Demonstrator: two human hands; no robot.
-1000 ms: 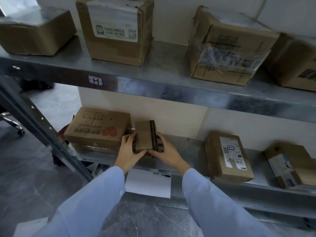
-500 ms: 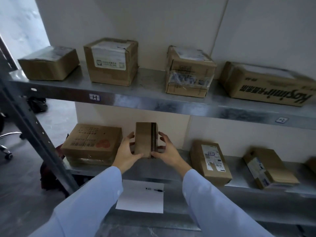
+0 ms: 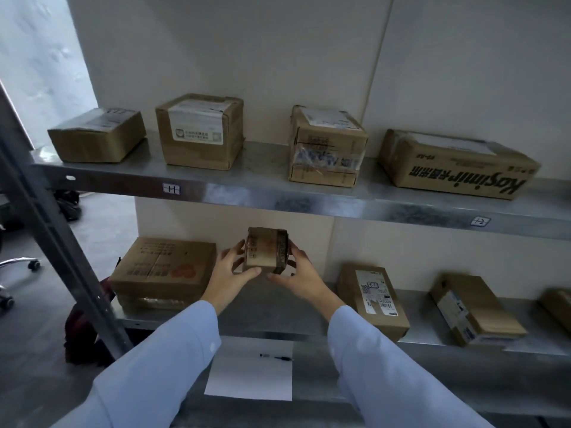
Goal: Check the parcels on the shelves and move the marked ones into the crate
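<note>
Head view: small parcel (image 3: 267, 251) held over the lower shelf (image 3: 272, 307), left hand (image 3: 230, 273) and right hand (image 3: 301, 276) each curled on one side. Stiff cardboard, probably light (taped end may be slick); side faces suit gripping. Its reddish print is unreadable. Upper-shelf carton (image 3: 457, 168) reads roughly "Kosimir", upside down.

Plenty we can't make out.
The print on the small parcel (image 3: 267, 254) blurs on us; far right of it the last parcel (image 3: 556, 305) runs off frame, and far left a chair (image 3: 17, 262) does too.
</note>
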